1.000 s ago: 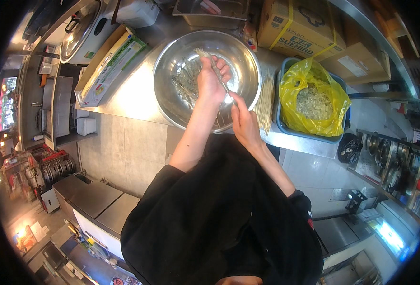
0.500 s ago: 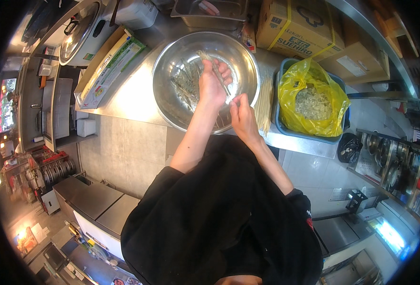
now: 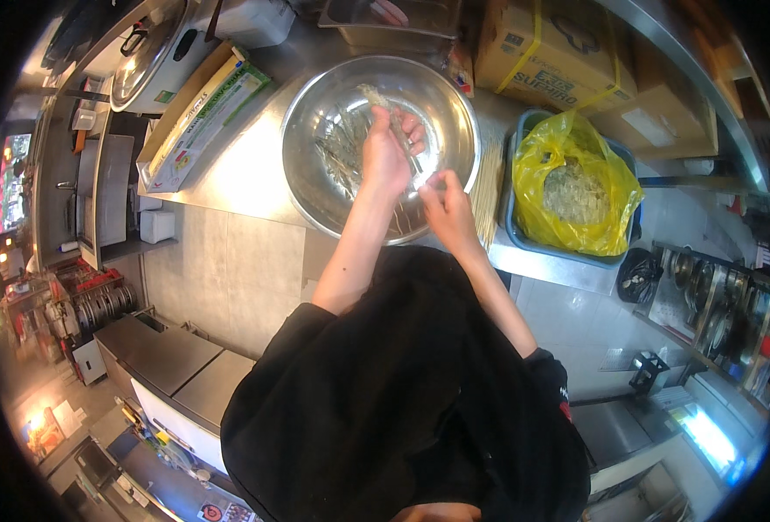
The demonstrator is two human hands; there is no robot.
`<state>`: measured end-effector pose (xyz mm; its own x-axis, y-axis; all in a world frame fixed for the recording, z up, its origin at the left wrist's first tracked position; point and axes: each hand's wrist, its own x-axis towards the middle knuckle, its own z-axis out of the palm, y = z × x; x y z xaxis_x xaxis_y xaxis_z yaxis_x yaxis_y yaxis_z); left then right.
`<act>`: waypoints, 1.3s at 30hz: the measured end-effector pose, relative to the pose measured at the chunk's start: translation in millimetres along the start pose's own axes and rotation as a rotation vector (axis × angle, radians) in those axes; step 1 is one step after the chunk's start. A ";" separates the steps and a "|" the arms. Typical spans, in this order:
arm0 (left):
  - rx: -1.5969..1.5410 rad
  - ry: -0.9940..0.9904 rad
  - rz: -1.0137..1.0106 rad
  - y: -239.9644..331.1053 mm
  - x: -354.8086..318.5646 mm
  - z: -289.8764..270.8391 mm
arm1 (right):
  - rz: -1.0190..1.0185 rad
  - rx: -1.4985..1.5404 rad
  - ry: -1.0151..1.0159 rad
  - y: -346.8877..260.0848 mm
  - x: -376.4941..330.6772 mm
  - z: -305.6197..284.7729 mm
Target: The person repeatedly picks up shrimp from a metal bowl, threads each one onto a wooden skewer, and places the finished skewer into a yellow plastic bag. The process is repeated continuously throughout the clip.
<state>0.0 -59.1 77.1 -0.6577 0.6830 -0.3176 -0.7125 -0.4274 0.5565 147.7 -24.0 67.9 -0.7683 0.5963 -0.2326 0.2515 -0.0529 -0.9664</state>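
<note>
A grey, whole raw shrimp (image 3: 373,94) lies stretched out along my left hand (image 3: 388,150), whose fingers curl round it over a wide steel bowl (image 3: 300,178). More grey shrimp (image 3: 340,148) are heaped on the left side of the bowl. My right hand (image 3: 446,202) is at the bowl's near right rim, close to the lower end of the held shrimp. Its thumb and fingertips are pinched together; what is between them is too small to make out. A bundle of thin wooden skewers (image 3: 490,178) lies just right of the bowl.
Right of the skewers, a blue bin (image 3: 511,228) holds an open yellow bag (image 3: 533,178) with pale, translucent contents. Cardboard boxes (image 3: 546,61) stand behind it. A steel pan (image 3: 385,36) sits behind the bowl; a long open carton (image 3: 200,122) and a lidded pot (image 3: 150,61) are at left.
My right hand's fingers have shifted slightly and bent more beside the shrimp's lower end. My left hand still holds the shrimp in nearly the same place.
</note>
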 end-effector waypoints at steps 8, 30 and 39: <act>0.016 -0.034 0.027 0.6 -0.2 -3.4 | -0.043 0.051 0.005 47.6 -18.1 -7.7; 0.055 -0.072 0.046 3.1 -4.8 4.2 | 0.005 0.074 -0.022 21.7 -30.0 -16.5; 0.046 -0.150 0.031 -7.0 -12.0 7.6 | 0.040 0.273 -0.066 11.5 -13.8 -14.2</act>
<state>14.8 -59.8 82.8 -0.6326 0.7523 -0.1837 -0.6785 -0.4240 0.5999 169.5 -21.5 61.6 -0.8002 0.5361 -0.2689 0.1211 -0.2947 -0.9479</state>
